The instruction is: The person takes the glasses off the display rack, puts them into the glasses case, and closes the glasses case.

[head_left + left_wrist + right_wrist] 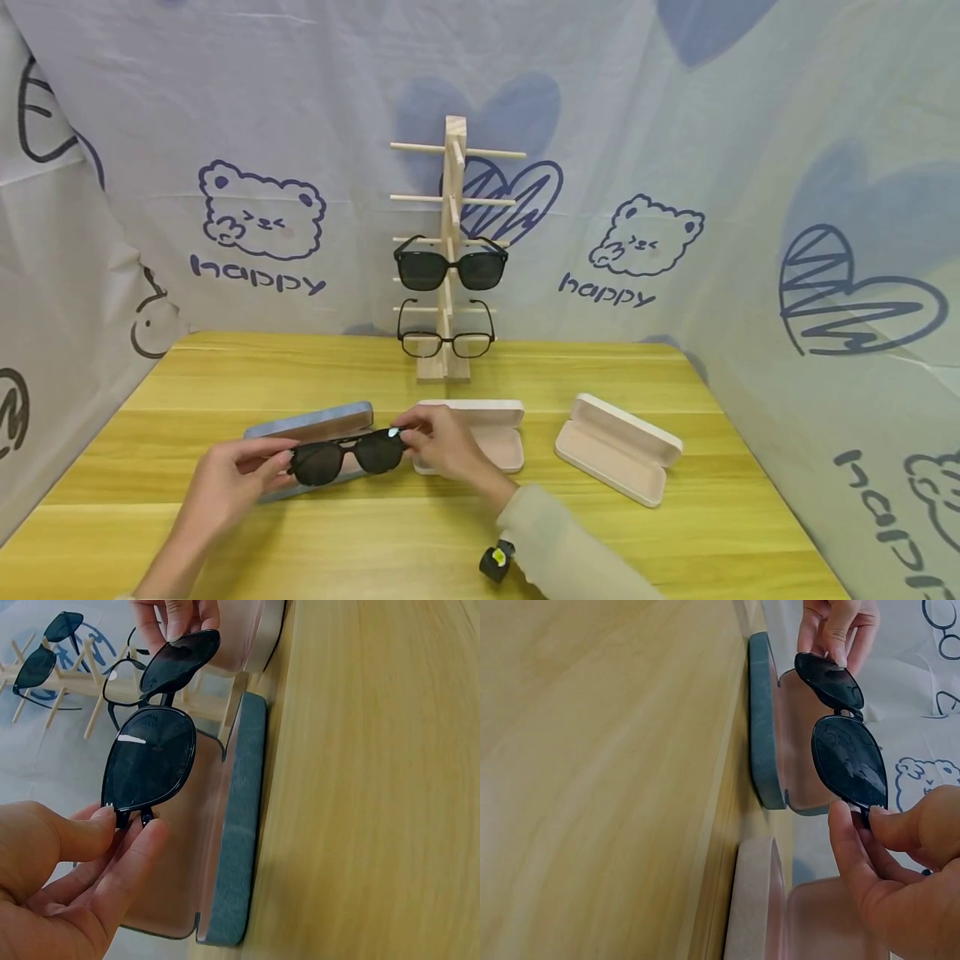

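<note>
Black sunglasses (379, 451) with dark lenses are held between both hands, over an open blue glasses case (311, 423) with a pinkish lining. My left hand (238, 477) pinches the frame's left end between thumb and fingers. At the other end, my right hand (442, 439) pinches the corner near the hinge. Both wrist views show the sunglasses (150, 757) clear of the case, the lenses facing the person. Behind the right hand lies an open white case (510, 450), partly covered by that hand.
A wooden display rack (453, 183) stands at the back, carrying dark sunglasses (480, 271) and clear-lens glasses (472, 344) below them. Another open white case (618, 454) lies to the right on the wooden table (390, 550). A printed cloth (360, 100) hangs behind.
</note>
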Tool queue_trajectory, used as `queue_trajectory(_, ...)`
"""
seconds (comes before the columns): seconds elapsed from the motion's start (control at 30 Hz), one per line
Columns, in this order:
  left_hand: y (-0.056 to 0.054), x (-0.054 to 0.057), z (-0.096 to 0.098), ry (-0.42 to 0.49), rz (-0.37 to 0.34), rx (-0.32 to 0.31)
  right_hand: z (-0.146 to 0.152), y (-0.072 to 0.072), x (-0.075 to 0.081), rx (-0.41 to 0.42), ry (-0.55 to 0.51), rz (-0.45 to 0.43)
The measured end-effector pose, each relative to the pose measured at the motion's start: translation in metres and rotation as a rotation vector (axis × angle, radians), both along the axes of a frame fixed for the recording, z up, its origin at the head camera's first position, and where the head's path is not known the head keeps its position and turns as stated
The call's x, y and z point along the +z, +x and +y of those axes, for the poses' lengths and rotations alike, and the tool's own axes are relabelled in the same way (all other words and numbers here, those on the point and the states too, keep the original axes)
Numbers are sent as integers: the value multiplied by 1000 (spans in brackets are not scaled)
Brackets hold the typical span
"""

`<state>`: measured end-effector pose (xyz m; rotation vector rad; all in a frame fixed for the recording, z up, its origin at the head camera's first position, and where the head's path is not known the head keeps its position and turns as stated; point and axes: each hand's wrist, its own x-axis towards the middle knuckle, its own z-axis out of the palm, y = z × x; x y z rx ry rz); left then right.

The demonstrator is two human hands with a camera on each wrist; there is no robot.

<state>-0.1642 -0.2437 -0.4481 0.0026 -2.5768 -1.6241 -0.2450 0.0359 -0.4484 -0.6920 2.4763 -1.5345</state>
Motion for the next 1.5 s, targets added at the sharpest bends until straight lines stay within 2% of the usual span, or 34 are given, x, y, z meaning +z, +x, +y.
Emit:
queue_trajectory(0.17, 0, -2, -4, -36, -4, 17, -7, -2, -4, -5, 16, 17)
queue_trajectory(0.37, 1, -5, -11, -83, -5, 34, -17, -1, -7, -29, 86, 64)
queue_trajectory(0.6, 3, -8, -16, -103, -26, 52, -31, 2, -6, -113, 157, 137)
queue_trajectory(0.97, 2, -15, -23, -184, -29, 130, -47, 2, -12, -207, 227, 249)
queue_trajectory(1.23, 3, -18, -26, -251, -31, 168, -55, 0, -20, -230, 250, 265)
queue_trajectory(1.4, -1, -19, -28, -314, 10, 217, -57, -2, -20, -235, 243, 261)
queue_trajectory(1.5, -2, -20, -28, -325, 25, 224, -58, -4, -20, -235, 244, 258)
